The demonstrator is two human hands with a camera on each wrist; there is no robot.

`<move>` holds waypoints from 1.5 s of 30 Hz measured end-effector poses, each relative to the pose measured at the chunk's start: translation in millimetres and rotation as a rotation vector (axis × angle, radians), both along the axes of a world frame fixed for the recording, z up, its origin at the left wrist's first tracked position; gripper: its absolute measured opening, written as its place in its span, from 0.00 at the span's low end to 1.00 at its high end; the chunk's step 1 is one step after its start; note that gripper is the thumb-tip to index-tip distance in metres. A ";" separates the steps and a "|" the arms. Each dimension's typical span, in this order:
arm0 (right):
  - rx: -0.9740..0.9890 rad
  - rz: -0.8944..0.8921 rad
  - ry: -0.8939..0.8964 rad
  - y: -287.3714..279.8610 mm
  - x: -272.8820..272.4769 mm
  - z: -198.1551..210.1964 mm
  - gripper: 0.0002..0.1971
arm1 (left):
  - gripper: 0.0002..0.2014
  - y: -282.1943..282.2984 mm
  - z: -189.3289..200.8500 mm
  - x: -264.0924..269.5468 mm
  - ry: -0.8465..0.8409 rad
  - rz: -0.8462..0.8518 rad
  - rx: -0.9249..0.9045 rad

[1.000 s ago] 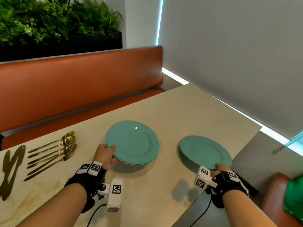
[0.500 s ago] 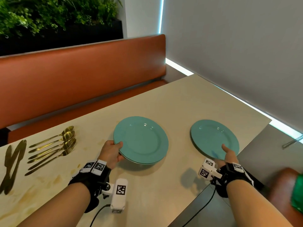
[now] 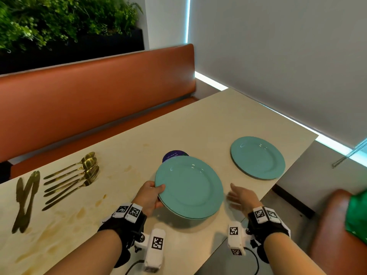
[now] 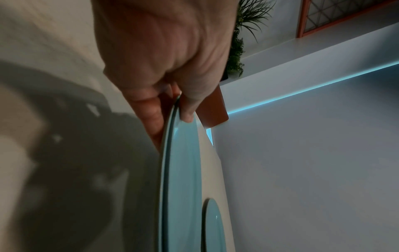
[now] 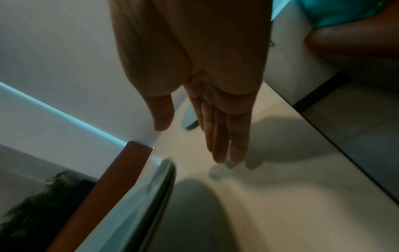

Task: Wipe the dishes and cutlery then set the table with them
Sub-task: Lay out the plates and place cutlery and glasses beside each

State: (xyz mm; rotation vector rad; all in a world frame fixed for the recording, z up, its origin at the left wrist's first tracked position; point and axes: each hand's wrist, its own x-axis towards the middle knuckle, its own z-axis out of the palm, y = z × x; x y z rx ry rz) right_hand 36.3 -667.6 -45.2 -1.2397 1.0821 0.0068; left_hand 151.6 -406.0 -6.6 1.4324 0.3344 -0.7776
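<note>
At far left of the table [image 3: 123, 135] lie knives [image 3: 25, 199], then spoons and forks [image 3: 75, 175]. At centre the left hand [image 3: 148, 199] pinches the stacked plates [image 3: 190, 187] by their left rim, thumb on top, fingers beneath, raised over a dark disc [image 3: 173, 154]. The right hand [image 3: 243, 198] hovers beside them, fingers straight, holding nothing. Another plate [image 3: 258, 157] sits right.

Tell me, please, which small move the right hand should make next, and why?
Probably the right hand should take the top plate off the stacked plates. The left hand grips their rim above the table; the right is free, fingers straight, and one plate is already set.
</note>
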 end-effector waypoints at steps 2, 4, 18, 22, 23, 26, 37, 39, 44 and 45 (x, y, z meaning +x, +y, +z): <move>0.043 0.058 0.049 31.1 -4.7 -5.2 0.16 | 0.10 6.2 2.0 -11.1 0.022 -0.042 -0.002; 0.016 0.028 0.031 52.3 -11.5 -9.1 0.15 | 0.06 15.7 3.6 -21.7 0.032 -0.059 -0.002; 0.152 -0.398 -0.101 123.2 -67.5 2.3 0.17 | 0.15 117.6 14.2 -19.1 -0.122 0.194 -0.011; 0.146 -0.479 -0.084 143.1 -64.9 1.6 0.18 | 0.18 151.2 16.2 -3.8 -0.168 0.321 0.042; 0.141 -0.485 -0.086 146.4 -64.4 1.8 0.18 | 0.18 157.8 15.8 -2.0 -0.171 0.343 0.032; 0.122 -0.413 -0.081 152.1 -64.3 0.5 0.21 | 0.17 173.9 15.0 -1.0 -0.168 0.359 0.015; -0.007 -0.171 0.083 173.9 -52.4 8.4 0.24 | 0.18 180.5 23.1 -10.5 -0.150 0.278 -0.071; -0.089 -0.043 0.149 174.8 -48.9 18.6 0.25 | 0.19 174.7 26.5 -9.0 -0.152 0.252 -0.090; -0.208 -0.012 0.189 170.6 -24.7 51.7 0.23 | 0.20 150.5 32.8 -0.7 -0.117 0.191 -0.141; -0.144 -0.041 0.121 169.8 -15.8 57.0 0.24 | 0.19 143.8 34.1 1.7 -0.107 0.177 -0.156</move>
